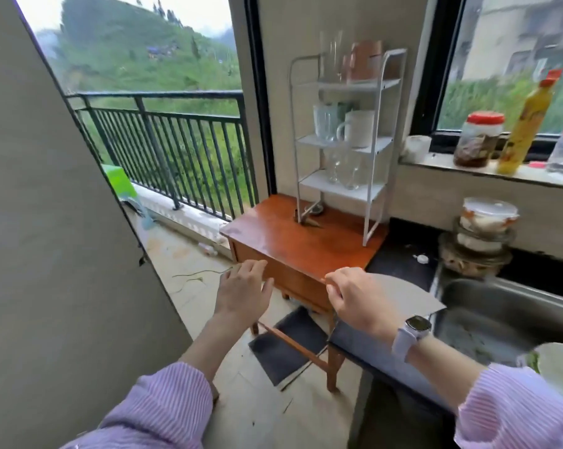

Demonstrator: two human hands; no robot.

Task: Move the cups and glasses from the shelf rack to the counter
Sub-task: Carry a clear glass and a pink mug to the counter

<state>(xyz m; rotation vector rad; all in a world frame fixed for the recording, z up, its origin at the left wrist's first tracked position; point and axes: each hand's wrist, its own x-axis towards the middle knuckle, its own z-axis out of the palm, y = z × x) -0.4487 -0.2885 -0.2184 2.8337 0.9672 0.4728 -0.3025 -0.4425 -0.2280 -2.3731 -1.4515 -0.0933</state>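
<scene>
A white wire shelf rack [384,102] stands on a small wooden table [293,241]. Its top shelf carries tall clear glasses [330,56] and a copper-coloured cup [366,59]. On the middle shelf stand a clear glass mug [325,121] and a white mug [358,128]. Stemmed clear glasses [341,166] fill the lowest shelf. My left hand [244,293] hovers in front of the table's near edge, fingers relaxed and holding nothing. My right hand [354,299], a watch on its wrist, has loosely curled fingers and holds nothing. Both hands are well below the rack.
A dark counter [400,264] with a steel sink [500,306] runs along the right. Stacked lidded containers [484,228] stand on it. Jars and a yellow bottle [526,124] line the window sill. To the left is a balcony railing [163,134] and a grey wall.
</scene>
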